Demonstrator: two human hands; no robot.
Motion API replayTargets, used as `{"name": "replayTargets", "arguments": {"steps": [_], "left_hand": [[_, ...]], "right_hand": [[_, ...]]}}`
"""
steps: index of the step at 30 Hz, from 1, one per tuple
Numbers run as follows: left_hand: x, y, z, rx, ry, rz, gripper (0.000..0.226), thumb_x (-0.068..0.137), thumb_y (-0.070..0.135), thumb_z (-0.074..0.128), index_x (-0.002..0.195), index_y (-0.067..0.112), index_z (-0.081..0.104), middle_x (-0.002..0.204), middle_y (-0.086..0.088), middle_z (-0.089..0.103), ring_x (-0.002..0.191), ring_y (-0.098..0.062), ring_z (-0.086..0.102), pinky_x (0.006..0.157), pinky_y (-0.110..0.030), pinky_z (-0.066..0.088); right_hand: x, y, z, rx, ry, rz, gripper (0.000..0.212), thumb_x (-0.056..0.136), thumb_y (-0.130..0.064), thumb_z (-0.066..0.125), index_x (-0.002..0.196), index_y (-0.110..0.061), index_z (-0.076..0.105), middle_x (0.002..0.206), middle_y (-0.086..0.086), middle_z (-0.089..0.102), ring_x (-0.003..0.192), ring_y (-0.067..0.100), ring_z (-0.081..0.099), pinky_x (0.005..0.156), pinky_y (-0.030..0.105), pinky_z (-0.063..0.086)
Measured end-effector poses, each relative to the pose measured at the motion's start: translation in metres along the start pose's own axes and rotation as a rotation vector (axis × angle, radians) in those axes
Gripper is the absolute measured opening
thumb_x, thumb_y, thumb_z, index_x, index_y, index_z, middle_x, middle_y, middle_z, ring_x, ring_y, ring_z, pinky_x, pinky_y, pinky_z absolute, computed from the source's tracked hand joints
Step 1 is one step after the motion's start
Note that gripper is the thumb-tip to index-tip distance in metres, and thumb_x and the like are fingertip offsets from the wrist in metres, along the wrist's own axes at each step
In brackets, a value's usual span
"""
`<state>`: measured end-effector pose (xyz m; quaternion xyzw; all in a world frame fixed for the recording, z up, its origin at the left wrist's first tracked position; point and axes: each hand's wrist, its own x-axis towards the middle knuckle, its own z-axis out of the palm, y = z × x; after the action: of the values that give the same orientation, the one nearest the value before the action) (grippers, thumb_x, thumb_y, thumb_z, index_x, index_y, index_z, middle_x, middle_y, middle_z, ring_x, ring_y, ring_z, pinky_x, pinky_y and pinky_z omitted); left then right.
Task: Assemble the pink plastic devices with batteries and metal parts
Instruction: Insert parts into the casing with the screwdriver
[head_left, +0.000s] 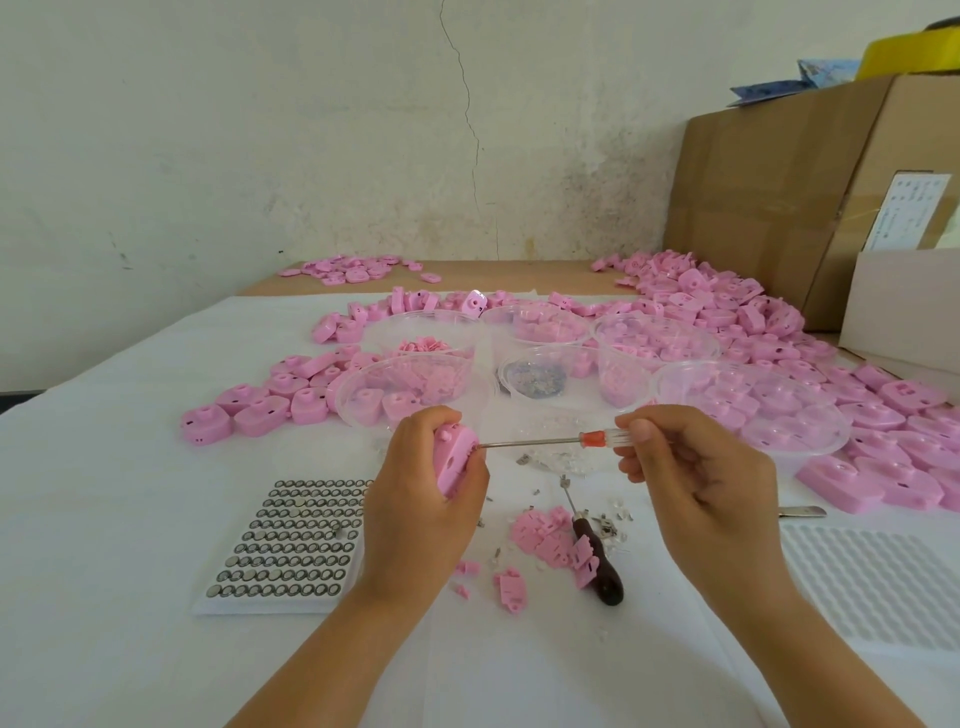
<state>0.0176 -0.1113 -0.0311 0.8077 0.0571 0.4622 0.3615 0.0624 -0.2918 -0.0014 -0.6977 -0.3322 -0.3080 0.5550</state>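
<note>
My left hand (415, 499) grips a pink plastic device (453, 460) above the table. My right hand (696, 478) holds a small screwdriver (561, 441) with a clear handle and a red collar. Its metal tip touches the side of the pink device. A tray of button batteries (296, 540) lies at the front left. Small pink covers (540, 535) and tiny metal parts (608, 525) are scattered between my forearms. Heaps of pink devices (753, 322) cover the table's far and right parts.
Several clear plastic bowls (748, 405) with pink parts stand behind my hands. A dark-handled screwdriver (597, 561) lies among the covers. A white dimpled tray (872, 582) sits front right, a metal tool (802, 512) beside it. Cardboard boxes (779, 171) stand at the back right.
</note>
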Motion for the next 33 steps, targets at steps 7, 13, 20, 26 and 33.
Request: {"name": "replayTargets", "arguments": {"steps": [7,13,20,26,33], "left_hand": [[-0.0008,-0.0006,0.0010,-0.025,0.021,-0.032,0.034,0.079,0.015,0.073,0.102,0.025,0.050,0.090,0.010,0.056,0.079,-0.021,0.060,0.060,-0.033,0.050],[-0.0007,0.0001,0.0006,-0.003,0.027,-0.018,0.037,0.078,0.017,0.073,0.100,0.030,0.046,0.088,0.022,0.052,0.076,-0.015,0.057,0.056,-0.025,0.045],[-0.0004,0.0002,0.0006,0.001,0.022,-0.019,0.034,0.078,0.016,0.073,0.102,0.025,0.050,0.087,0.018,0.052,0.076,-0.017,0.057,0.056,-0.023,0.044],[0.0000,0.0014,0.0001,0.009,0.018,-0.022,0.032,0.078,0.016,0.073,0.104,0.019,0.053,0.088,0.015,0.053,0.076,-0.017,0.057,0.056,-0.023,0.044],[0.0001,0.0018,-0.0005,0.017,0.012,-0.033,0.032,0.079,0.016,0.072,0.103,0.021,0.052,0.087,0.019,0.050,0.076,-0.016,0.056,0.054,-0.020,0.042]], "right_hand": [[0.0004,-0.0001,-0.0007,-0.020,0.003,-0.011,0.014,0.087,-0.020,0.050,0.089,-0.030,0.059,0.077,-0.013,0.064,0.066,0.002,0.063,0.060,0.018,0.053],[0.0012,0.0006,-0.0004,-0.032,-0.001,-0.017,0.015,0.087,-0.019,0.050,0.089,-0.031,0.058,0.077,-0.015,0.064,0.067,0.003,0.064,0.060,0.019,0.053],[0.0005,0.0006,-0.0009,-0.021,-0.011,0.003,0.012,0.087,-0.019,0.051,0.088,-0.026,0.061,0.077,-0.013,0.065,0.066,0.004,0.064,0.060,0.020,0.054],[0.0012,-0.0016,-0.0017,-0.034,-0.013,-0.003,0.013,0.087,-0.018,0.050,0.088,-0.028,0.060,0.077,-0.014,0.064,0.067,0.002,0.063,0.061,0.015,0.052],[0.0028,-0.0005,-0.0043,-0.120,-0.076,-0.142,0.012,0.088,-0.024,0.053,0.092,-0.019,0.063,0.081,-0.016,0.060,0.073,0.005,0.062,0.066,0.009,0.049]]}}
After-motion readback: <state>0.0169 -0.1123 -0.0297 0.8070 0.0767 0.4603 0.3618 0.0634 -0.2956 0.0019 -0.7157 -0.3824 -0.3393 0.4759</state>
